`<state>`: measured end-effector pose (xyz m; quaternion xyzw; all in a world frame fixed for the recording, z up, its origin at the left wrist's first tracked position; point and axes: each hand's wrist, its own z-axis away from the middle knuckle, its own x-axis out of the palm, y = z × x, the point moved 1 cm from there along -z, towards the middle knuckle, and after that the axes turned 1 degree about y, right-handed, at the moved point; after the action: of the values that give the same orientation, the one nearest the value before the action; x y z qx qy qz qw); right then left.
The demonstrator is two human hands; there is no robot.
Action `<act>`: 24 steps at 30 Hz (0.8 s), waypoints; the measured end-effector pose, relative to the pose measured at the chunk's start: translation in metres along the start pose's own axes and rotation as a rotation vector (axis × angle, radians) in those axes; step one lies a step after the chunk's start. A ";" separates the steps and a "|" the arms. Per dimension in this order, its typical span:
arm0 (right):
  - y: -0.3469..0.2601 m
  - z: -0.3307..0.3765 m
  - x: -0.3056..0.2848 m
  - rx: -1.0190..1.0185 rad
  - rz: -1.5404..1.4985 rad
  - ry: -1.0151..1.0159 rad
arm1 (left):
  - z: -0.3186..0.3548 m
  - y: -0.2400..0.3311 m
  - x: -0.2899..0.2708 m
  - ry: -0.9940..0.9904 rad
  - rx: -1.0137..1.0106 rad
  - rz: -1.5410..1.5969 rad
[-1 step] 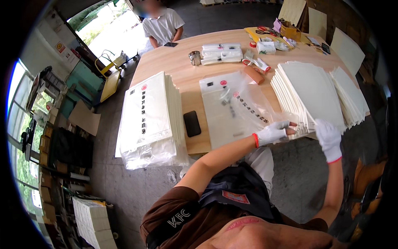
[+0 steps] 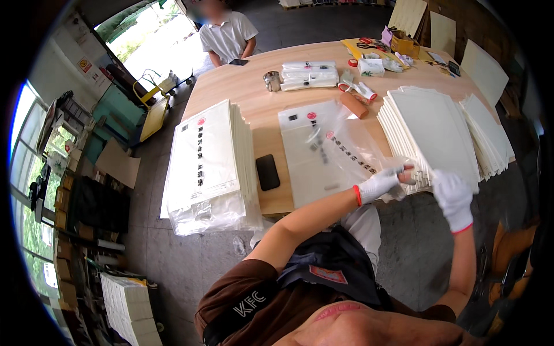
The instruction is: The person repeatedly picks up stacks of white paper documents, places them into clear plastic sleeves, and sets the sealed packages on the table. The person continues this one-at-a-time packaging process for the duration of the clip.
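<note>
My left hand, in a white fingerless glove with a red cuff, is closed on the near end of a clear plastic bag. Its bare fingertips are beside the near corner of a tall stack of white paper sheets. At that same corner my right hand, in a white glove, has its fingers bent in on the edge of the sheets. How many sheets it grips is hidden. Under the loose bag lie more flat printed plastic bags.
A filled, bagged paper stack stands left, beside a black phone. Farther back are a metal cup, wrapped packs, a glove and a brown roll. A smaller paper stack fans out right. Another person sits opposite.
My right hand has shifted slightly left and down, nearer to my left hand. The left hand has barely moved.
</note>
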<state>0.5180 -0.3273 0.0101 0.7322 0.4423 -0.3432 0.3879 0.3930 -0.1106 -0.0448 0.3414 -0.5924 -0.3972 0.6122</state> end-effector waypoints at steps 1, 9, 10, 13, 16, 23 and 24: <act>-0.035 -0.011 -0.023 -0.003 0.004 -0.037 | -0.013 -0.012 -0.008 0.078 -0.077 0.145; -0.080 0.012 -0.042 0.680 -0.274 0.105 | 0.072 0.063 -0.045 0.410 -0.255 -0.388; -0.071 0.025 -0.025 0.856 -0.644 -0.069 | 0.077 0.066 -0.058 0.363 -0.202 -0.468; -0.091 0.051 0.064 0.885 -1.771 0.171 | 0.085 0.063 -0.060 0.310 -0.061 -0.892; -0.158 -0.007 0.052 0.775 -1.773 0.213 | 0.106 0.024 0.006 0.400 0.254 -1.539; -0.149 -0.013 0.057 0.705 -0.939 0.269 | 0.103 0.018 -0.027 0.209 0.356 -0.950; -0.142 -0.015 0.042 0.675 -0.893 0.182 | 0.109 0.027 -0.054 0.201 0.132 -0.669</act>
<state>0.4064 -0.2542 -0.0560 0.5840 0.6065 -0.5320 -0.0900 0.2879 -0.0450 -0.0386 0.5926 -0.4090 -0.5008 0.4803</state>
